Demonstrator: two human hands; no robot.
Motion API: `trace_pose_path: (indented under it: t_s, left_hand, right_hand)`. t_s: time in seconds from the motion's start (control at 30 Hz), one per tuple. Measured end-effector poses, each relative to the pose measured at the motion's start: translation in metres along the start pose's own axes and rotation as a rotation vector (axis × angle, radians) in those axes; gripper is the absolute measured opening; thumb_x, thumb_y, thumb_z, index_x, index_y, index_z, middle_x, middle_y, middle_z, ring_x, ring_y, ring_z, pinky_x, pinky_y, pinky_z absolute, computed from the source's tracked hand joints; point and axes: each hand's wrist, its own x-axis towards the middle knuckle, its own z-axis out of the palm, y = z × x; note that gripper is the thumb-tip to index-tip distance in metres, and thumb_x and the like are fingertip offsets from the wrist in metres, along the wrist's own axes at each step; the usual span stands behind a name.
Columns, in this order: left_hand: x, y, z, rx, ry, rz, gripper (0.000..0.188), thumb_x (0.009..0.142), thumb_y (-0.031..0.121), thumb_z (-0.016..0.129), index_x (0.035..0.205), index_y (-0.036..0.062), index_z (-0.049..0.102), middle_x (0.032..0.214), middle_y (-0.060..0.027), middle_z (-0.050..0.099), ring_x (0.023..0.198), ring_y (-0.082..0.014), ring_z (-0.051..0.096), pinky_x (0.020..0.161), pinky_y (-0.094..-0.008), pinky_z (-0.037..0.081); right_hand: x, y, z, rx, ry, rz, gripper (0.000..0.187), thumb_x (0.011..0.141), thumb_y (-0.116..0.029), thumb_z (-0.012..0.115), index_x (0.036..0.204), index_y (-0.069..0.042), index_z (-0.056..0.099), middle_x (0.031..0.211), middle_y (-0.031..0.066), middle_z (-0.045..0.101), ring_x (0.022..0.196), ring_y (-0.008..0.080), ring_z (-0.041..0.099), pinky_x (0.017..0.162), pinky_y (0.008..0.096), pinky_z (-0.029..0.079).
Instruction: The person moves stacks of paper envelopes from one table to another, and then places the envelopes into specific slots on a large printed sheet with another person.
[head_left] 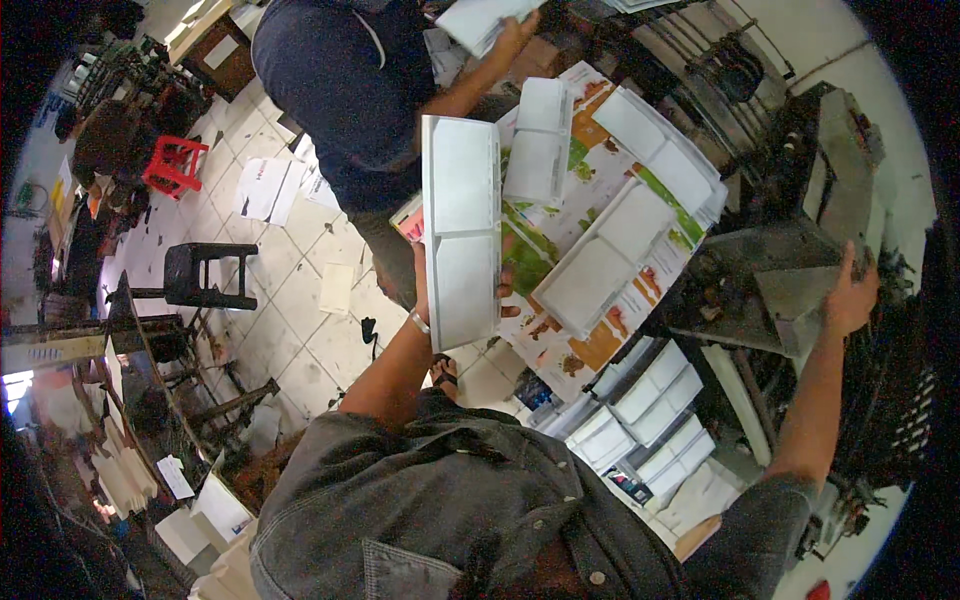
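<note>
My left hand grips a long stack of white paper from below, with the thumb side at its left edge and fingertips curled round its right edge. Two pale panels lie end to end on the stack's face. Far to the right, my right hand is stretched out with its fingers extended and nothing seen in it. It rests at or near the edge of a grey metal machine; whether it presses on it I cannot tell. More white paper stacks lie on a colourful printed sheet just right of the held stack.
Another person stands close at the far side, one hand on white sheets. Smaller paper stacks sit low at the right. On the tiled floor are a black stool, a red stool and loose papers.
</note>
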Motion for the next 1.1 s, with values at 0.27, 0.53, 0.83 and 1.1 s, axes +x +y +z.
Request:
trace_pose_path:
  t_s: [0.27, 0.53, 0.83, 1.1]
  left_hand:
    - [-0.012, 0.012, -0.056, 0.357, 0.231, 0.148, 0.111, 0.074, 0.093, 0.018, 0.15, 0.0123, 0.035, 0.134, -0.0264, 0.052, 0.107, -0.0463, 0.057, 0.092, -0.0691, 0.042]
    - [-0.045, 0.013, -0.094, 0.402, 0.156, 0.064, 0.105, 0.081, 0.085, 0.017, 0.149, 0.0063, 0.034, 0.133, -0.0258, 0.053, 0.115, -0.0398, 0.057, 0.094, -0.0568, 0.047]
    - [-0.047, 0.011, -0.059, 0.471, 0.105, 0.123, 0.113, 0.073, 0.091, 0.025, 0.15, 0.0083, 0.035, 0.105, -0.0168, 0.062, 0.088, -0.0286, 0.06, 0.079, -0.0444, 0.05]
    - [-0.035, -0.003, -0.008, 0.24, 0.111, 0.003, 0.125, 0.063, 0.1, 0.028, 0.151, 0.0116, 0.034, 0.092, -0.012, 0.052, 0.077, -0.0242, 0.046, 0.074, -0.0418, 0.043]
  right_hand:
    - [0.0, -0.01, -0.013, 0.143, -0.086, 0.113, 0.08, 0.085, -0.077, 0.044, 0.137, -0.017, 0.055, 0.139, 0.0139, 0.054, 0.125, 0.0353, 0.052, 0.101, 0.0537, 0.041]
    - [-0.002, -0.014, -0.016, 0.072, -0.07, 0.102, 0.081, 0.084, -0.076, 0.047, 0.134, -0.013, 0.057, 0.13, 0.0176, 0.059, 0.118, 0.0371, 0.056, 0.096, 0.051, 0.045]
    - [-0.003, -0.024, -0.03, 0.099, -0.118, 0.144, 0.096, 0.08, -0.084, 0.042, 0.141, -0.01, 0.049, 0.137, 0.02, 0.053, 0.13, 0.0372, 0.047, 0.101, 0.053, 0.043]
    - [-0.003, -0.022, -0.03, 0.083, -0.14, 0.158, 0.091, 0.08, -0.082, 0.044, 0.14, -0.014, 0.051, 0.138, 0.0175, 0.053, 0.128, 0.0369, 0.049, 0.101, 0.0522, 0.043]
